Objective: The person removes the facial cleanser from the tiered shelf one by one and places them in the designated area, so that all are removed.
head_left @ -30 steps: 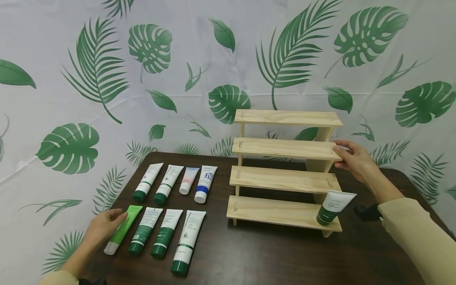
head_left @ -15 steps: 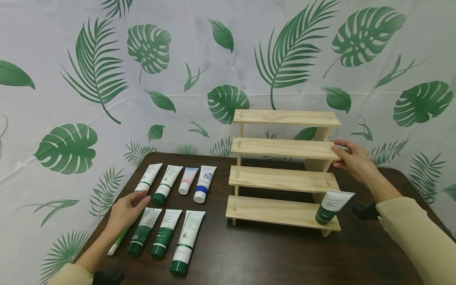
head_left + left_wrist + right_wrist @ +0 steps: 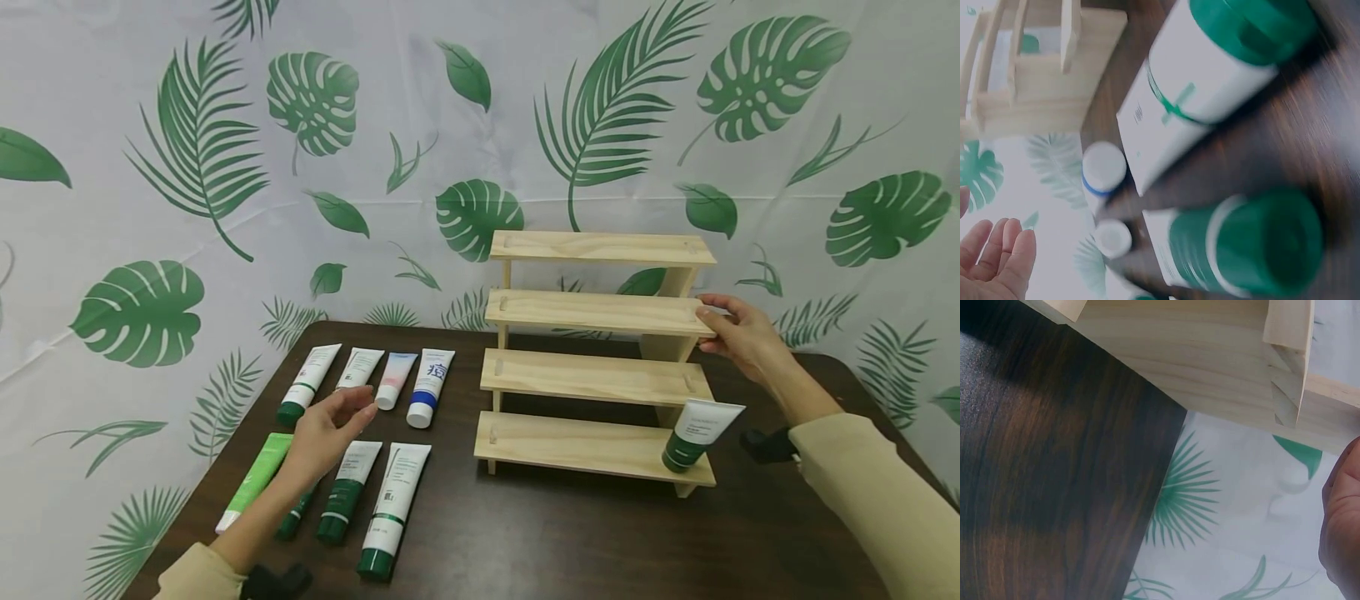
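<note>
In the head view my left hand (image 3: 330, 433) hovers over two rows of squeeze tubes with relaxed fingers and nothing in them. Under and around it lie a bright green tube (image 3: 258, 475), a green-and-white tube (image 3: 345, 496) and a long white tube with a green cap (image 3: 393, 508). The hand and forearm partly cover another green-capped tube (image 3: 294, 512). On the right, my right hand (image 3: 742, 337) grips the end of the second-highest board of a four-tier wooden display rack (image 3: 596, 312). A white-and-green tube (image 3: 697, 435) stands, leaning, at the right end of the lowest board.
The back row includes a green-capped white tube (image 3: 309, 383), a small pink-and-white tube (image 3: 395, 379) and a blue-banded white tube (image 3: 431, 387). All lie on a dark wooden table (image 3: 555, 542). A leaf-print cloth (image 3: 390, 108) hangs behind the table.
My left hand has moved rightward from the bright green tube, which stays on the table, and passed over the neighbouring tubes. My right hand keeps its hold on the rack.
</note>
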